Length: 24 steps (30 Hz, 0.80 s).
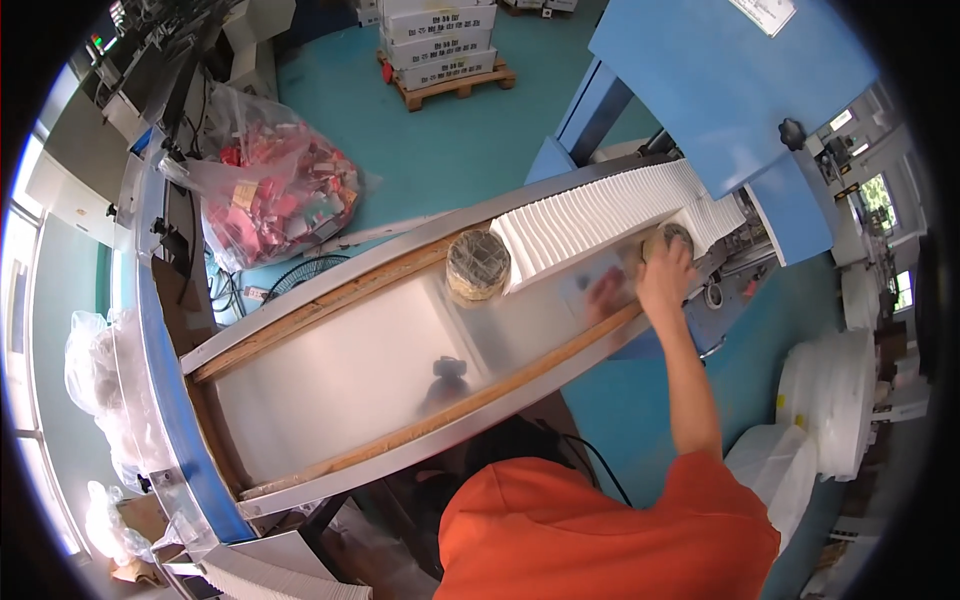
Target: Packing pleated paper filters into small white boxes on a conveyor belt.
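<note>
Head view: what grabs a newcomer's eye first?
The long row of white pleated sheets fanned along the shiny metal trough, at centre right. The right hand reaches to the row's far end, under the blue machine housing. At upper left, a clear bag of red scraps lies on the teal floor.

My right hand (666, 272) rests on a round tan block (668, 238) at the two o'clock end of the white pleated stack (600, 215); a second block (478, 265) sits at its opposite end on the steel tray (340, 370).
</note>
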Available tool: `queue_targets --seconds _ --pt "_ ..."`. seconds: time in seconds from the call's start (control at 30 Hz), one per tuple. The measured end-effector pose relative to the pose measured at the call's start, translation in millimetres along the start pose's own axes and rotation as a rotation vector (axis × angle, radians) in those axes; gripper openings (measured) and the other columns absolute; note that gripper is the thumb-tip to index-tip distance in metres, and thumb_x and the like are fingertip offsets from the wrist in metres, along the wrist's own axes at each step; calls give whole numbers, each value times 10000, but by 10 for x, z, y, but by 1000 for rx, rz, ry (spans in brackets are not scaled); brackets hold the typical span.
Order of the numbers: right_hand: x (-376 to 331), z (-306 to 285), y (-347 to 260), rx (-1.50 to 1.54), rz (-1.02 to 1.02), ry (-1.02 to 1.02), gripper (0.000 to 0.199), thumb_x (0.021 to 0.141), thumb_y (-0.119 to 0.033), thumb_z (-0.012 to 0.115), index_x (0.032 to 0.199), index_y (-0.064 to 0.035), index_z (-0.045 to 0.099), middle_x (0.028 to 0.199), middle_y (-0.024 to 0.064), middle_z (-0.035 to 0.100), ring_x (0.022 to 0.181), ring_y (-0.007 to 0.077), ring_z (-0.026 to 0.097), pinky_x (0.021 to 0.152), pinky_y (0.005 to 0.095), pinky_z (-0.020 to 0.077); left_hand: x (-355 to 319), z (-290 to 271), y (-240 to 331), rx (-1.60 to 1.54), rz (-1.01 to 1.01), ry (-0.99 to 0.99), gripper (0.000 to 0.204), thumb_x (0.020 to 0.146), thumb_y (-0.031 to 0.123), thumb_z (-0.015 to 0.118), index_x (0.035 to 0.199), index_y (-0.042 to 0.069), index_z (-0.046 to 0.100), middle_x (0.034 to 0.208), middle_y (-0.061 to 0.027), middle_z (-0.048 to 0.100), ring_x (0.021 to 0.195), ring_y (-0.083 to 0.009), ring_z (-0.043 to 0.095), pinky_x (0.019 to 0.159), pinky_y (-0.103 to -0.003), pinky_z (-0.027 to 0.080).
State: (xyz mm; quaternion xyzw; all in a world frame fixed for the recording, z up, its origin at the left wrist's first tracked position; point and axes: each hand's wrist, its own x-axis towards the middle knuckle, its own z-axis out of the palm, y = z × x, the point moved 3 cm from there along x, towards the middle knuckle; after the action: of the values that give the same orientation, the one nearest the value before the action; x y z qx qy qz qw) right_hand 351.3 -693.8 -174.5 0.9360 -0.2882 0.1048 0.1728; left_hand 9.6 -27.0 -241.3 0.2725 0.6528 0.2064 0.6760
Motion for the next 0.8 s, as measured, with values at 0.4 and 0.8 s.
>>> queue_targets --seconds 0.4,0.8 --pt "-4653 -1809 -3292 828 -882 -2319 1201 806 -552 717 1486 7 -101 1160 228 595 863 222 679 798 319 553 183 -604 -156 -395 58 -486 575 986 447 469 1422 81 391 1408 -113 471 1287 -309 437 1066 -520 353" --pt "-5241 -2113 -3427 812 35 -2499 944 895 -195 697 1494 -18 -11 1411 171 376 1318 305 406 1095 480 361 601 -486 1290 605 847 -21 505 912 313 664 1282 1 518 1314 -209 530 1169 -293 553 869 -384 508"
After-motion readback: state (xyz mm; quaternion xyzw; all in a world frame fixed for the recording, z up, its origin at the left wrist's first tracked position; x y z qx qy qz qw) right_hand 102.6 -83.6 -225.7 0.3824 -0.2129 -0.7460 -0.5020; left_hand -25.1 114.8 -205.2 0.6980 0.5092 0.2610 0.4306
